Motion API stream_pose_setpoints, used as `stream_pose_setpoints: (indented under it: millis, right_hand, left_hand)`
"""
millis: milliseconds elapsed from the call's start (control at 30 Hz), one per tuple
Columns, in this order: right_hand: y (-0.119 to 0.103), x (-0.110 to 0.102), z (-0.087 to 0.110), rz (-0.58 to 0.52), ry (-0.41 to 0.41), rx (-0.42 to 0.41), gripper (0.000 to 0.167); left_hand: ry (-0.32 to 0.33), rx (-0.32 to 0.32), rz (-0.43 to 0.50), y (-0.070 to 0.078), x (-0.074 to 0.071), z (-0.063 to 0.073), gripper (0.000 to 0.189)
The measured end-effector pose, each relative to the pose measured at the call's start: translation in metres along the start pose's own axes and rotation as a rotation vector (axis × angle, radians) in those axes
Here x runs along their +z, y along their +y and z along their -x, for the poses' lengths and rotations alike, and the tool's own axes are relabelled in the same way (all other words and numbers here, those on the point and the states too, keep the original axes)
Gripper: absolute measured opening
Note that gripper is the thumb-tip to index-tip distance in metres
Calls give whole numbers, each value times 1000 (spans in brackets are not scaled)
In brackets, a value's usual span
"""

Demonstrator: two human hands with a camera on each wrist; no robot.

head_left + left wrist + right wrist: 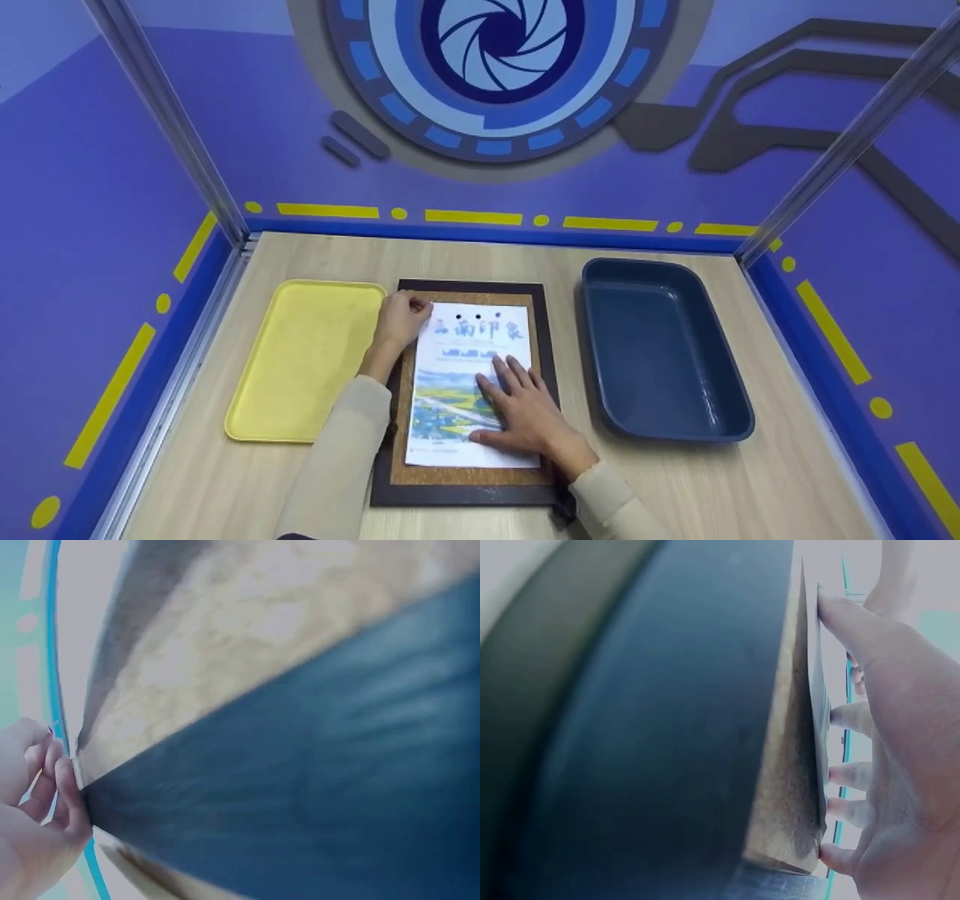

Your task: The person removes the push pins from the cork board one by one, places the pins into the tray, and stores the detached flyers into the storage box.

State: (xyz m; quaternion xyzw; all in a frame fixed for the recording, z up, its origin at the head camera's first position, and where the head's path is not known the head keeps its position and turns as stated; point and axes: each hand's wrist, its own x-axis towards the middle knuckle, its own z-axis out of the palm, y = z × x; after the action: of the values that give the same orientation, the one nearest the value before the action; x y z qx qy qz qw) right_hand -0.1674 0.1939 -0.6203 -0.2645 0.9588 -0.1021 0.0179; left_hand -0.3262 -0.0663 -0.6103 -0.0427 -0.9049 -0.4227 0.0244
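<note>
A printed sheet of paper (450,352) with a landscape picture lies on a dark-framed cork board (465,495). Three small dark round spots (478,316) show in a row near its top edge. My left hand (403,319) is at the sheet's upper left corner, thumb and forefinger pinched together. In the left wrist view a tiny dark thing (51,730) shows at those fingertips; I cannot tell what it is. Fingers spread, my right hand (525,409) rests on the sheet's lower right part. The right wrist view shows its fingertips (840,774) against the paper.
On the left, a shallow yellow tray (300,360) lies partly behind the left forearm. A deep dark blue tray (660,352) stands to the right of the board. Purple panels (247,135) wall in the wooden table (787,480) at the back and sides.
</note>
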Motion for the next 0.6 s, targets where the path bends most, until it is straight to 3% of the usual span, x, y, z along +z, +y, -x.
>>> stream_pose_setpoints:
  millis: [167,333,600]
  right_hand:
    - [-2,1,-1,6,3,-9,98]
    - [-4,1,-1,-11,-11,-15,99]
    - [-1,0,2,4,-4,-11,99]
  left_hand:
    - [-32,14,114,-7,-16,8,14]
    - [-58,53,152,-21,-39,25,11]
    - [27,65,103,-53,-71,51,14]
